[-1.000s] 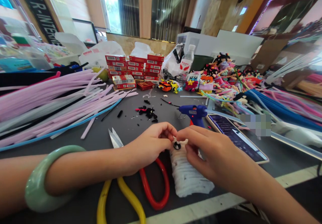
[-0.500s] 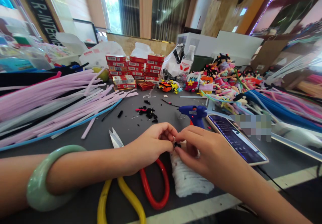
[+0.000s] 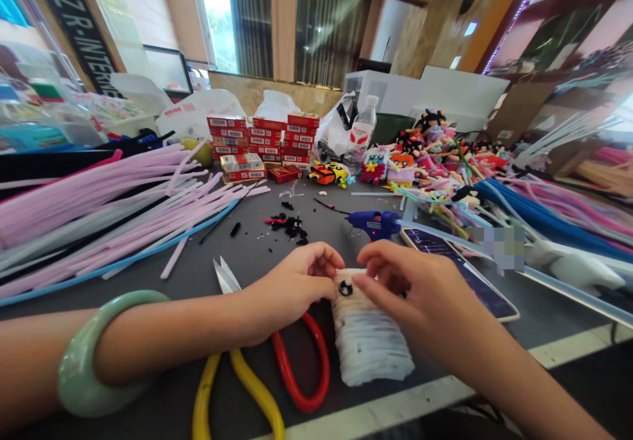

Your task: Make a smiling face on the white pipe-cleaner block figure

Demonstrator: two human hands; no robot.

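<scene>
A white ridged block of wound pipe cleaners (image 3: 373, 351) lies on the table, with a small black-and-white eye (image 3: 345, 287) near its top. Beside its upper left corner, my left hand (image 3: 309, 282) has curled fingers, with the thumb at the edge and the fingertips close to the top, seeming to steady it. My right hand (image 3: 405, 285) hovers over the upper right of the block, thumb and fingers apart, its thumb just right of the eye. Scissors with one yellow and one red handle (image 3: 316, 374) lie partly under my left forearm.
A blue glue gun (image 3: 373, 224) stands ahead, near a phone (image 3: 459, 272). Black scraps (image 3: 291, 225) lie mid-table. Pink and white pipe cleaners (image 3: 123, 209) spread leftward. Red boxes (image 3: 264, 140), a bottle (image 3: 363, 123) and pipe-cleaner dolls (image 3: 445, 143) stand behind.
My right hand has moved off the eye and its fingers have spread, so the eye now shows on the block. My left hand stays nearly in place. The view has shifted slightly.
</scene>
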